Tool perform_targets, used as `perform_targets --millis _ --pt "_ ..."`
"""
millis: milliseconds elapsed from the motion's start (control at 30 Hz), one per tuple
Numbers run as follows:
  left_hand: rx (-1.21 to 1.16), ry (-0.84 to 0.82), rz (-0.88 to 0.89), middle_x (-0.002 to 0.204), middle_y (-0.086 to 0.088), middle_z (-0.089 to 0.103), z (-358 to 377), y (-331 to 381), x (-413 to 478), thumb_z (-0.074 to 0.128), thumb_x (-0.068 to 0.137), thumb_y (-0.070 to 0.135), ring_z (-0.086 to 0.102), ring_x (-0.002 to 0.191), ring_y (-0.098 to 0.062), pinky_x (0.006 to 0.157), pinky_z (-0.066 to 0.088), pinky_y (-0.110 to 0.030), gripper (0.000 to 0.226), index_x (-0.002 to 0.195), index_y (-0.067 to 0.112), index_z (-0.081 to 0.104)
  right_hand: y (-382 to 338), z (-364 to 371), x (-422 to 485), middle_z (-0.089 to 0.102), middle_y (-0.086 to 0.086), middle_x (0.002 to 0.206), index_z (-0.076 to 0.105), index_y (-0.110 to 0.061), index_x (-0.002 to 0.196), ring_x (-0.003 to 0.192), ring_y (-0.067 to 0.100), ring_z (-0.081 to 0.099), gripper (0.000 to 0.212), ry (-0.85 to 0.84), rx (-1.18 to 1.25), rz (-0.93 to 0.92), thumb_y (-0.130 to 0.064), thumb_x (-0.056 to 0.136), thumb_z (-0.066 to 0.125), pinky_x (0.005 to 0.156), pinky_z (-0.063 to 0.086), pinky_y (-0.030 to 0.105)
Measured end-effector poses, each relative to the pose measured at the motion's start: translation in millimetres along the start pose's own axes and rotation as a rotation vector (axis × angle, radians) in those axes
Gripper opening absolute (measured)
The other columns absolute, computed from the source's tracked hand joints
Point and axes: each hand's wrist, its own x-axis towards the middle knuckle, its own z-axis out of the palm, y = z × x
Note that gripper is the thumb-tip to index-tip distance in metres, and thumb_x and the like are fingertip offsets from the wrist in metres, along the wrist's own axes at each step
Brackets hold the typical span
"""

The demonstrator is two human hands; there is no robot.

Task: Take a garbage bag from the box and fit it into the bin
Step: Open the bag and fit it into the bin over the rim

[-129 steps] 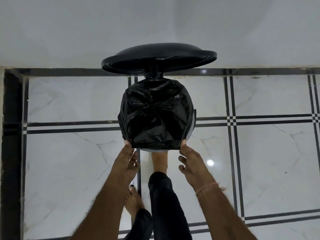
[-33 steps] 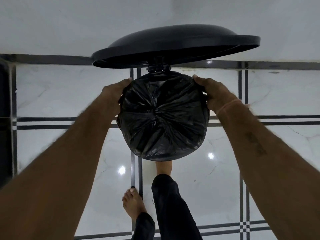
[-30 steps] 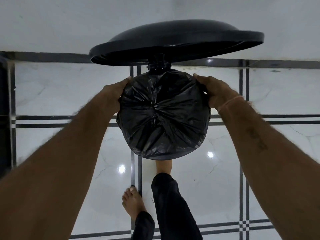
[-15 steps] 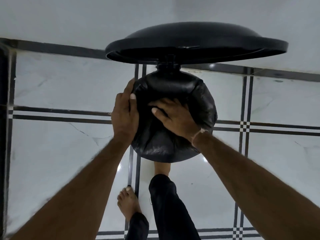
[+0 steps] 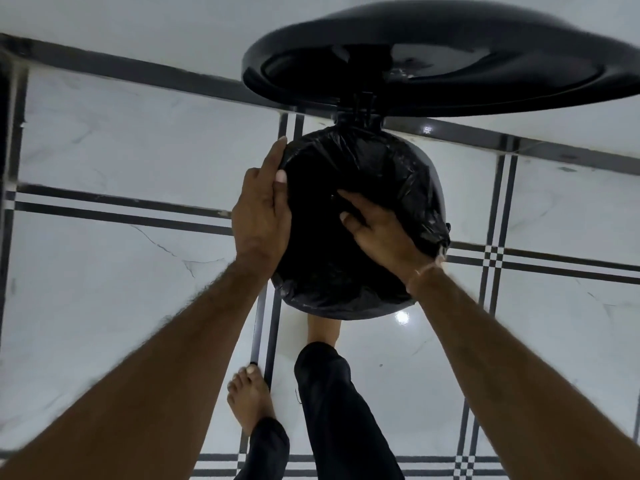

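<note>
View from above of a round black pedal bin (image 5: pixel 437 174) standing on a glossy white marble-look tiled floor (image 5: pixel 104 271) with paired dark inlay lines. The bin's domed black plastic lid (image 5: pixel 433 60) stands raised on its hinge at the far side of the bin, close to the pale wall (image 5: pixel 138 22). A crinkled black plastic garbage bag (image 5: pixel 381 174) lines the bin: its mouth is folded outward over the bin's rim all round, and its body sinks into the dark interior. The left hand (image 5: pixel 261 216) lies against the left side of the bin, fingers extended along the rim and thumb pressed on the bag film at the edge; it presses flat rather than clenching. The right hand (image 5: pixel 381 233) reaches into the bin's opening from the near right, fingers spread and pushing the bag down inside; whether any film is pinched between them cannot be told. A thin thread band (image 5: pixel 424 271) circles the right wrist. At the near side of the bin, one bare foot (image 5: pixel 322 332) in a black trouser leg (image 5: pixel 343 410) goes under the bin's edge; the other bare foot (image 5: pixel 249 396) rests on the floor nearer the viewer.
</note>
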Motion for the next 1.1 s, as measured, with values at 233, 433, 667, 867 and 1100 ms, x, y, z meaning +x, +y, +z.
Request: perform_targets --millis 233,433,667,867,1100 --pt "0.025 -0.020 -0.018 0.122 0.000 0.062 -1.3 2.5 0.8 0.030 0.112 0.043 0.052 0.101 -0.006 0.082 0.041 -0.025 0.046 0.157 0.040 0.039 -26.3 16.1 -20.6 0.065 -0.018 0.137 0.069 -0.040 0.127 0.129 0.006 0.057 0.027 -0.337 0.068 0.081 -0.040 0.105 0.052 0.109 0.039 0.019" --pt "0.014 0.004 0.006 0.122 0.000 0.063 0.8 -5.4 2.5 0.031 0.112 0.044 0.053 0.101 -0.006 0.076 0.033 -0.008 0.046 0.156 0.041 0.040 -5.2 40.1 31.6 0.046 0.001 0.161 0.051 -0.020 0.153 0.150 0.019 0.039 0.046 -0.413 -0.018 0.249 -0.032 0.109 0.051 0.113 0.026 0.016" --pt "0.036 -0.018 -0.004 0.119 -0.001 0.062 -0.7 0.7 -0.6 0.031 0.112 0.042 0.053 0.099 -0.006 0.072 0.030 -0.008 0.046 0.157 0.039 0.040 -14.1 23.9 2.2 0.074 0.003 0.128 0.067 -0.020 0.137 0.117 0.010 0.066 0.035 0.113 0.010 -0.064 -0.025 0.103 0.060 0.108 0.047 0.019" --pt "0.048 -0.030 0.004 0.125 -0.001 0.063 -2.8 0.8 -1.6 0.029 0.112 0.044 0.050 0.104 -0.003 0.075 0.029 -0.005 0.047 0.157 0.038 0.039 -18.4 -24.3 2.7 0.046 0.005 0.161 0.044 -0.020 0.157 0.152 0.017 0.037 0.051 0.055 0.079 0.004 -0.026 0.108 0.054 0.120 0.020 0.016" --pt "-0.021 -0.024 -0.051 0.120 -0.004 0.065 -10.4 14.2 6.0 0.042 0.107 0.043 0.060 0.114 -0.018 0.094 0.050 -0.034 0.040 0.144 0.036 0.058 -15.7 -31.4 -33.8 0.060 0.010 0.142 0.062 -0.014 0.142 0.127 0.028 0.060 0.042 0.632 -0.150 -0.186 -0.018 0.101 0.057 0.105 0.054 0.041"
